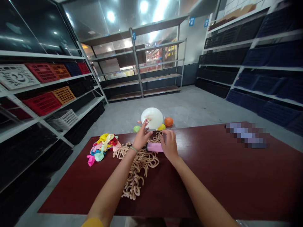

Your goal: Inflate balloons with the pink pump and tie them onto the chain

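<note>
My left hand (141,138) is raised over a heap of tan, uninflated long balloons (139,160), its fingers stretched and thumb apart. Behind its fingertips shows a round white balloon (155,116); whether they touch it I cannot tell. My right hand (169,146) has its fingers bent together at the heap's right side; anything between them is hidden. Beside that hand a pink balloon pump (155,147) with a dark end lies across the tan balloons, its right end partly covered by the hand.
A pile of flat coloured balloons (103,148) lies on the left of the dark red table (213,176). Beyond the far edge are orange (169,121), yellow and green inflated balloons. A blurred-out object (246,135) lies at right. Shelves with crates (42,102) line both sides.
</note>
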`<state>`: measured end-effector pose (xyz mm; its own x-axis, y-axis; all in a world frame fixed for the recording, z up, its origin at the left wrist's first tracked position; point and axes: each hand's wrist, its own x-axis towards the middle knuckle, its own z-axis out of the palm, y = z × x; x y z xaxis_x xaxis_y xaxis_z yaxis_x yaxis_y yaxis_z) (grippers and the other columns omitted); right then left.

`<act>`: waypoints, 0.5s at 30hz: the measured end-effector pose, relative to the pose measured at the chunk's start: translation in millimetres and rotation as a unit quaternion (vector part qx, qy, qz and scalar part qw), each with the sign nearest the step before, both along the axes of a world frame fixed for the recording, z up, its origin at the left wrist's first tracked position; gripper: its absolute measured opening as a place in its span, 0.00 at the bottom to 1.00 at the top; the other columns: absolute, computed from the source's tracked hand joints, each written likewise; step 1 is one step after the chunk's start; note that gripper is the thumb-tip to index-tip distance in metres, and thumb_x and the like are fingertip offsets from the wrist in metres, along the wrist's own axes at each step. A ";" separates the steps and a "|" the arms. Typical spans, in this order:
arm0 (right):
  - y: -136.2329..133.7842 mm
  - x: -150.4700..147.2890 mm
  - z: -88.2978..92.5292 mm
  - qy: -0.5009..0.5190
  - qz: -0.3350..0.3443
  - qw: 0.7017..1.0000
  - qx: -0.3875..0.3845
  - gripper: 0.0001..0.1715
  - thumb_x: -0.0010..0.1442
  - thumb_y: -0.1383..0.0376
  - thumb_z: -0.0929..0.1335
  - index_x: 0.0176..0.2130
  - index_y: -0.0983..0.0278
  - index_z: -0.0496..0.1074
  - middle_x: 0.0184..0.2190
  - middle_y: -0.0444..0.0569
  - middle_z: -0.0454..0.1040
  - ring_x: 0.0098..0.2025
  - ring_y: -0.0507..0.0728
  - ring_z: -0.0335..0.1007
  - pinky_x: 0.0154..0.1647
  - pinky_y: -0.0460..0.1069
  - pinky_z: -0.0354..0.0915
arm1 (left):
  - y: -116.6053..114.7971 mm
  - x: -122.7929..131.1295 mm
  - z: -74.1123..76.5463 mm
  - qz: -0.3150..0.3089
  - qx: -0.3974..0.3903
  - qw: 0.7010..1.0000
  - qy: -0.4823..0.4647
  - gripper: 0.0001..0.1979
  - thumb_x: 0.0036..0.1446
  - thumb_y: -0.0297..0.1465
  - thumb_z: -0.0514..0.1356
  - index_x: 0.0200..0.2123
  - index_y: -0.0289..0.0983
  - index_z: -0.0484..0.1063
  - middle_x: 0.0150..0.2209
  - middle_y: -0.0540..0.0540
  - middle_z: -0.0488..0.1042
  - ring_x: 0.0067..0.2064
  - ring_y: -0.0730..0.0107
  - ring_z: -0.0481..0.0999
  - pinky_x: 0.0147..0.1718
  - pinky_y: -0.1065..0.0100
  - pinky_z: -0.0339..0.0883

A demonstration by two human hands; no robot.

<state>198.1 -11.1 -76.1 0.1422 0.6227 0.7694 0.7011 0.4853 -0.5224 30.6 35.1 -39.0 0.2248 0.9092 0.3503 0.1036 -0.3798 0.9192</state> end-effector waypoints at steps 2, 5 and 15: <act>0.0 -0.1 -0.2 -0.034 -0.001 0.999 -0.026 0.12 0.66 0.65 0.60 0.47 0.63 0.66 0.45 0.53 0.69 0.49 0.60 0.63 0.52 0.57 0.62 | 4.6 2.7 -2.7 0.002 -0.007 1.000 -0.001 0.39 0.54 0.33 0.65 0.67 0.42 0.52 0.66 0.35 0.58 0.59 0.54 0.69 0.53 0.57 0.67; -2.8 -0.6 4.4 -0.113 0.009 0.990 -0.080 0.11 0.66 0.64 0.60 0.45 0.62 0.68 0.45 0.53 0.71 0.48 0.60 0.64 0.49 0.54 0.61 | 0.7 -3.2 -9.0 0.062 0.003 0.998 0.017 0.27 0.57 0.34 0.62 0.59 0.40 0.65 0.59 0.37 0.68 0.55 0.56 0.73 0.52 0.56 0.68; -13.7 0.5 7.2 -0.346 0.099 0.915 -0.183 0.20 0.61 0.55 0.67 0.51 0.58 0.69 0.52 0.52 0.71 0.52 0.62 0.63 0.46 0.53 0.56 | -35.4 -68.3 -19.1 0.207 -0.017 0.978 -0.006 0.14 0.58 0.39 0.60 0.43 0.37 0.76 0.34 0.45 0.78 0.35 0.67 0.77 0.34 0.68 0.70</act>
<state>198.6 -24.9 -68.9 -0.4439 0.8171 0.3678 0.8421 0.5207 -0.1404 -37.7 -0.3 -58.1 -0.1689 0.9328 0.3183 0.2303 -0.2766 0.9330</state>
